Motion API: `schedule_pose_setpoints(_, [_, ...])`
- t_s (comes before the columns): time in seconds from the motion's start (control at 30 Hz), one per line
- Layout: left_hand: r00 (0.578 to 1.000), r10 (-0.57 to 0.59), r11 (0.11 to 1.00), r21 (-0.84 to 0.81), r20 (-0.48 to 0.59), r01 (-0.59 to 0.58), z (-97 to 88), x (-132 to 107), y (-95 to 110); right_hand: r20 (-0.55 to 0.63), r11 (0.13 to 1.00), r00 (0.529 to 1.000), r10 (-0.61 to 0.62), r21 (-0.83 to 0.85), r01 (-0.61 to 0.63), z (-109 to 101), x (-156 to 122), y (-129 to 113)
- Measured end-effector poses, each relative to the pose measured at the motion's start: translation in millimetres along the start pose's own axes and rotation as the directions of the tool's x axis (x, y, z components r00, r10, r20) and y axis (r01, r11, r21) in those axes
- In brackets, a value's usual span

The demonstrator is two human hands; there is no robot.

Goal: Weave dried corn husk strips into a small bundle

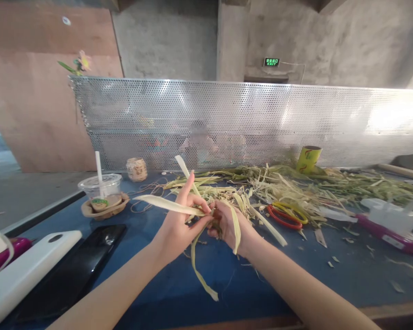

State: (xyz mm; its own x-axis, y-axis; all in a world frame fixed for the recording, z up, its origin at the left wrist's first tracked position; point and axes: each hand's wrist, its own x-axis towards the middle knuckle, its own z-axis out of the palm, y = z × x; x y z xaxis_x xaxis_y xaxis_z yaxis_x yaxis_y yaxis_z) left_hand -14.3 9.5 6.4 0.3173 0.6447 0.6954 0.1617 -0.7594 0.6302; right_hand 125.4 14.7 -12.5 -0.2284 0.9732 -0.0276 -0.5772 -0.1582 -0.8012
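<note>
My left hand (182,217) and my right hand (232,224) meet over the middle of the table, fingertips together. Between them they pinch several pale, flat strips of dried plant leaf or husk, crossed at one spot. One strip (165,204) sticks out to the left past my left hand. Another strip (236,229) hangs over the back of my right hand, and a longer strip (198,268) droops toward the table below. My left index finger points up while the thumb and other fingers are closed. The crossing itself is mostly hidden by my fingertips.
Loose dried strips (278,183) spread behind and to the right, with red and yellow handled scissors (285,215) among them. Left stand a plastic cup (103,185), a black phone (79,266) and a white device (37,270). A yellow roll (309,159) stands before the perforated metal panel (227,123).
</note>
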Motion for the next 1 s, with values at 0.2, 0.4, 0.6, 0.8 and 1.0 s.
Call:
schedule_pose_setpoints(0.2, [0.966,-0.167,0.966,-0.227,-0.197,0.121,12.8,1.5,9.6,0.043,0.974,0.976,-0.214,-0.06,0.217,9.6,-4.4,1.7])
schedule_pose_setpoints(0.4, [0.933,-0.283,0.903,-0.389,-0.221,0.182,8.3,4.6,16.1,0.224,0.84,0.903,-0.366,-0.339,0.424,4.6,-6.9,-1.2])
schedule_pose_setpoints(0.6, [0.841,-0.476,0.755,-0.61,-0.256,0.242,-2.7,11.5,14.3,0.211,0.795,0.921,-0.327,-0.465,0.389,-1.3,-4.4,-5.9])
schedule_pose_setpoints(0.8, [0.68,-0.732,0.405,-0.823,-0.032,0.397,9.1,6.2,16.9,0.221,0.811,0.912,-0.344,-0.42,0.408,2.2,-6.4,-2.4])
schedule_pose_setpoints(1.0, [0.736,-0.674,0.371,-0.838,0.053,0.401,14.4,0.7,20.8,0.226,0.704,0.836,-0.5,-0.456,0.545,0.5,-8.6,-0.2])
